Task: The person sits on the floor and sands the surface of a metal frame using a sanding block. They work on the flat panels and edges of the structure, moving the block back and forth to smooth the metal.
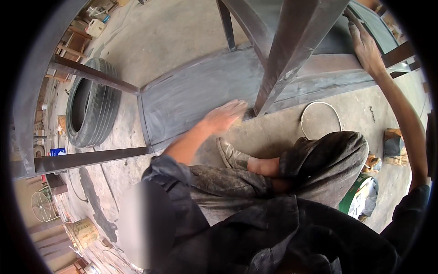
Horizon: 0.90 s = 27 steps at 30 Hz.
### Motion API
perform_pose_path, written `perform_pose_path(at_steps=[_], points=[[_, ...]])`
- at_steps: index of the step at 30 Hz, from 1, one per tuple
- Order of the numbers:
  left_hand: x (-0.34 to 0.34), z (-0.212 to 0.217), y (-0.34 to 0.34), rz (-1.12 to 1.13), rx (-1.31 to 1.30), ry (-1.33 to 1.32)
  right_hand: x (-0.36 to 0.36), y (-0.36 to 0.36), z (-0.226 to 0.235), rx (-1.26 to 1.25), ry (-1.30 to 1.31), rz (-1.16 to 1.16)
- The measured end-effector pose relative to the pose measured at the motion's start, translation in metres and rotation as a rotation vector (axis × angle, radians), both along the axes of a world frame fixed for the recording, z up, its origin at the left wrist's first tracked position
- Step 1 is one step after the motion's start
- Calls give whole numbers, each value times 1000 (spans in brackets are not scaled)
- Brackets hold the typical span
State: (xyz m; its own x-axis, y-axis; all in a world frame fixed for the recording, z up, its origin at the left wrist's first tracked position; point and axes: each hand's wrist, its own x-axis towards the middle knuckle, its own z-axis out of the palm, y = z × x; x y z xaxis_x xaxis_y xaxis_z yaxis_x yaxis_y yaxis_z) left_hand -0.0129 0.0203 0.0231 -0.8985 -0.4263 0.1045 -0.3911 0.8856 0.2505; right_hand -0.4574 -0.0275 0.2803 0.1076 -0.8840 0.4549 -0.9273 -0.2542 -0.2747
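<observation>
A piece of dark grey-brown furniture lies in front of me, with a flat panel [191,91] dulled by pale dusty smears. My left hand [226,116] rests flat at the panel's near edge, beside a thick angled leg [287,55]. Its fingers are blurred by motion, and a small tan piece [237,122], perhaps sandpaper, shows beneath them. Up at the far right, my right hand [366,49] lies with fingers stretched along the edge of the furniture's frame [328,64]. Nothing shows held in it, though its fingertips are partly in shadow.
A worn tyre [93,105] stands left behind two frame bars. My bent leg and dusty shoe [232,154] are just below the panel. A pale hoop of cord [321,104] lies on the concrete floor, near a green-rimmed tub [356,194] and a block-like object [395,146] on the right.
</observation>
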Motion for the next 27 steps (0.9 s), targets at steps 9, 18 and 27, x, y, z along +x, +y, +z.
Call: perform_pose_path(at_steps=[9, 18, 27], points=[[-1, -10, -4, 45, -41, -25, 1, -1, 0, 4, 19, -48], [122, 18, 25, 139, -137, -372, -4, 3, 12, 55, 66, -105], [61, 10, -1, 54, -86, -180, -14, 0, 1, 21, 53, -59]])
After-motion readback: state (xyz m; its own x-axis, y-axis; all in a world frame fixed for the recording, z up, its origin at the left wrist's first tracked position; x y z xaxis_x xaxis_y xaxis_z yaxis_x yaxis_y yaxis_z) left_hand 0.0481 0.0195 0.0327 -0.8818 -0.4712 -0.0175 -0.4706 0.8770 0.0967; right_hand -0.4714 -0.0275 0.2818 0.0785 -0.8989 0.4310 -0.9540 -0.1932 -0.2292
